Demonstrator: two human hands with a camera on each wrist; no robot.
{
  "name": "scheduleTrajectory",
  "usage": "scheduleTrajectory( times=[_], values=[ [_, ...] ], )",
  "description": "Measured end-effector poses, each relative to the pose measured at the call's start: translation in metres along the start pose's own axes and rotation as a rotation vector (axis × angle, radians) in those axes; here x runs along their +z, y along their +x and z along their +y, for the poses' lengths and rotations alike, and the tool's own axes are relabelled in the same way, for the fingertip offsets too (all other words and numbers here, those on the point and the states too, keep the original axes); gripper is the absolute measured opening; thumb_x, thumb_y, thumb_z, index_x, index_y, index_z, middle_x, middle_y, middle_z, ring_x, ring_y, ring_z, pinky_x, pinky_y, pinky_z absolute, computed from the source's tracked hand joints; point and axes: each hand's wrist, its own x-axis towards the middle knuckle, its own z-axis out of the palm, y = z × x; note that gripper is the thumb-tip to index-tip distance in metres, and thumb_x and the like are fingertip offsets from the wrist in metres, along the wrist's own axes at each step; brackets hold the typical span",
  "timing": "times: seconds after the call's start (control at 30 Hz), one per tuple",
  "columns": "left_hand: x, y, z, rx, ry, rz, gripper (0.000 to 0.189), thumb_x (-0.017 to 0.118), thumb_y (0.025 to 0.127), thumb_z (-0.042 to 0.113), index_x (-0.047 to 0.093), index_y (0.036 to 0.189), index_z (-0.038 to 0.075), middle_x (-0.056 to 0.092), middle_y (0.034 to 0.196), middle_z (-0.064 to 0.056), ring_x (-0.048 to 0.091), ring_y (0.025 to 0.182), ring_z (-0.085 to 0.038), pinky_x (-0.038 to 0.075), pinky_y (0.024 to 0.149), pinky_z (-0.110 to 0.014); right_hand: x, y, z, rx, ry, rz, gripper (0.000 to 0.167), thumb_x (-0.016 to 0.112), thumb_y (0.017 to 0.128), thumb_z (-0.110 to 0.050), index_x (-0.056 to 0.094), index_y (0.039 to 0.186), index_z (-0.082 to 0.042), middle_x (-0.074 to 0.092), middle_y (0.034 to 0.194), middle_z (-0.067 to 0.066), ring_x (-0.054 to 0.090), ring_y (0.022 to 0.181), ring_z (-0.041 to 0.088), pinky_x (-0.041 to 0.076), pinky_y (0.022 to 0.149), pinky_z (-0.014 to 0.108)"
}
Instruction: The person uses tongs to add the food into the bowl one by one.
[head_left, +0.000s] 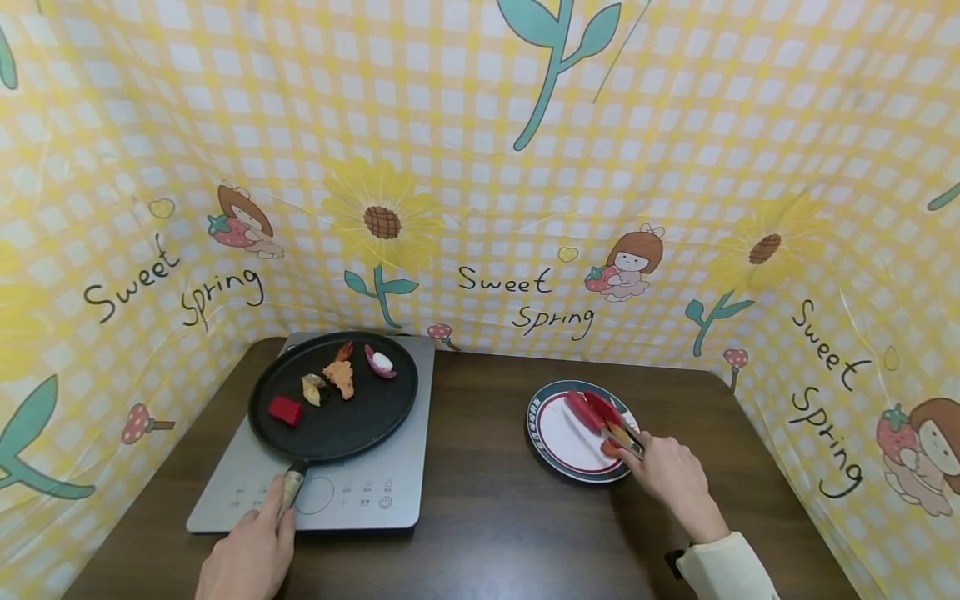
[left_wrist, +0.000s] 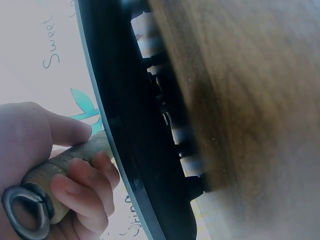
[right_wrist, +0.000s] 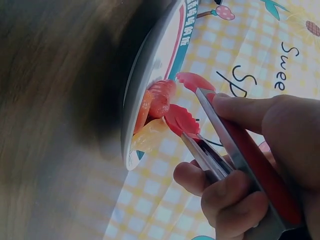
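On the left, my left hand [head_left: 251, 542] grips the wooden handle [left_wrist: 37, 182] of a round black frying pan [head_left: 337, 429]. My right hand [head_left: 671, 479] holds metal tongs [head_left: 624, 439] over a white plate with a blue-green rim [head_left: 535, 425]. In the right wrist view the tongs' red tips [right_wrist: 182, 121] stand apart, close to a pinkish-red sausage-like piece [right_wrist: 161, 95]. Whether they touch it, I cannot tell. Beside that piece lie an orange piece [right_wrist: 143, 112] and a pale yellow one [right_wrist: 149, 136].
The pan sits on a silver induction cooker [head_left: 352, 518]. Inside it lie a red block [head_left: 286, 410], a yellowish piece [head_left: 313, 389], an orange-brown crumbly piece [head_left: 341, 377] and a purple-and-white piece [head_left: 381, 362]. A checked cloth [head_left: 480, 208] hangs behind the brown wooden table [head_left: 487, 467].
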Motion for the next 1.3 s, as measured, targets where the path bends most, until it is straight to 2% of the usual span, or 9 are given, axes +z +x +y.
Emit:
scheduleTrajectory(
  times=[0.27,0.43,0.77,0.87,1.07,1.2,1.3],
  values=[
    [-0.0001,-0.0001,0.0006,0.003,0.007,0.000,0.060,0.047,0.097,0.033,0.028,0.144,0.000,0.057,0.096,-0.030,0.059,0.070,-0.044,0.045,0.060,-0.055,0.0006,-0.0027,-0.0035,-0.016,0.010,0.023,0.054,0.066,0.084,-0.051,0.067,0.110,-0.004,0.062,0.075,0.020,0.059,0.058,0.033,0.045,0.048,0.047],
    [-0.0004,-0.0004,0.0008,0.007,0.002,0.004,0.059,0.047,0.097,0.032,0.028,0.144,0.001,0.058,0.093,-0.027,0.059,0.068,-0.042,0.045,0.058,-0.054,-0.0011,-0.0023,-0.0022,-0.020,0.018,0.041,0.054,0.067,0.083,-0.049,0.067,0.114,-0.005,0.063,0.080,0.023,0.060,0.062,0.037,0.045,0.048,0.048],
    [-0.0002,-0.0002,-0.0003,0.010,0.007,-0.002,0.060,0.047,0.098,0.033,0.027,0.144,0.001,0.058,0.093,-0.028,0.059,0.068,-0.043,0.045,0.059,-0.055,-0.0020,0.0009,0.0043,-0.024,-0.005,-0.018,0.064,0.063,0.082,-0.057,0.065,0.112,-0.001,0.063,0.084,0.023,0.060,0.063,0.035,0.046,0.052,0.049],
    [-0.0002,-0.0003,-0.0002,0.006,0.003,0.000,0.060,0.047,0.097,0.033,0.027,0.144,0.001,0.058,0.093,-0.027,0.059,0.068,-0.042,0.045,0.058,-0.054,-0.0024,0.0007,0.0038,-0.027,-0.005,-0.018,0.058,0.065,0.083,-0.053,0.066,0.111,-0.002,0.063,0.081,0.022,0.059,0.062,0.034,0.046,0.051,0.047],
    [0.0003,-0.0002,0.0004,0.002,0.008,0.007,0.059,0.048,0.097,0.032,0.028,0.143,0.000,0.058,0.092,-0.027,0.059,0.067,-0.042,0.045,0.058,-0.054,-0.0052,0.0005,0.0037,-0.048,-0.001,-0.024,0.041,0.069,0.083,-0.045,0.068,0.099,-0.007,0.059,0.071,0.013,0.055,0.056,0.028,0.042,0.047,0.044],
    [0.0007,-0.0005,-0.0006,0.003,0.006,0.007,0.059,0.048,0.097,0.032,0.029,0.143,0.000,0.058,0.092,-0.027,0.058,0.067,-0.042,0.045,0.058,-0.054,-0.0045,-0.0012,0.0038,-0.053,0.002,-0.070,0.038,0.069,0.083,-0.043,0.069,0.099,-0.009,0.057,0.070,0.012,0.053,0.055,0.027,0.040,0.047,0.043],
    [0.0004,-0.0001,-0.0004,0.000,0.008,0.005,0.059,0.048,0.097,0.032,0.029,0.143,0.000,0.058,0.091,-0.027,0.058,0.067,-0.042,0.045,0.058,-0.054,-0.0020,-0.0022,0.0036,-0.057,0.003,-0.066,0.037,0.069,0.083,-0.042,0.068,0.098,-0.008,0.058,0.070,0.013,0.054,0.055,0.027,0.041,0.046,0.043]
  ],
)
